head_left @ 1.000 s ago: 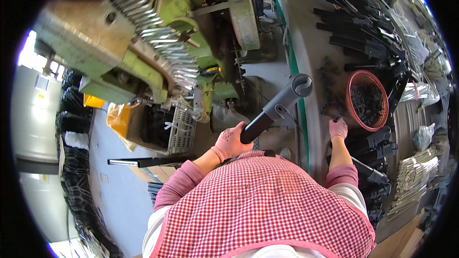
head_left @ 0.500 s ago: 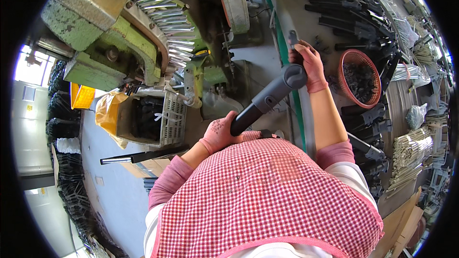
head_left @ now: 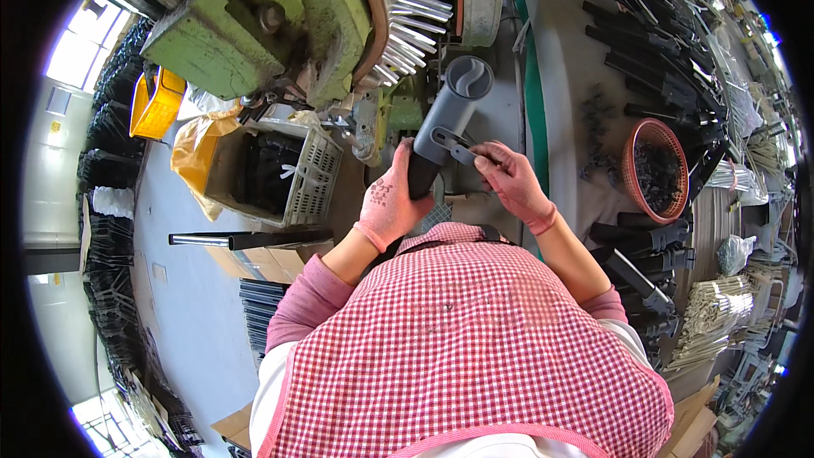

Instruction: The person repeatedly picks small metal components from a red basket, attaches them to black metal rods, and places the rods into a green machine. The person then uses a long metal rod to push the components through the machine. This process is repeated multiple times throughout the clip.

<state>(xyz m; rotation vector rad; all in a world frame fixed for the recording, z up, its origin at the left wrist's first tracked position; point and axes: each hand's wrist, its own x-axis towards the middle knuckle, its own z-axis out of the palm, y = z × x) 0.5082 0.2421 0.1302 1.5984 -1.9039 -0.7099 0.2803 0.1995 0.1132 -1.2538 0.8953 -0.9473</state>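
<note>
My left hand (head_left: 390,203), in a pink glove, is wrapped round the lower, black part of a tube. A dark grey plastic fitting (head_left: 458,102) with a round, curved-groove end caps the tube, which slants up to the right. Against the fitting's side, beside an oval recess, lies a small dark flat plastic piece (head_left: 463,154). The gloved fingers of my right hand (head_left: 515,185) pinch the outer end of this piece. Whether it sits inside the recess or only touches it, I cannot tell.
A green press (head_left: 220,51) and a row of shiny metal rods (head_left: 414,21) stand ahead. At left are a grey crate (head_left: 318,178) and a yellow bin (head_left: 158,106). A red basket (head_left: 629,170) of small black parts and many black tubes (head_left: 640,59) lie at right.
My right hand has come down and inward, bringing the small piece to the fitting. The tube has turned more upright and shifted left. The view has shifted too.
</note>
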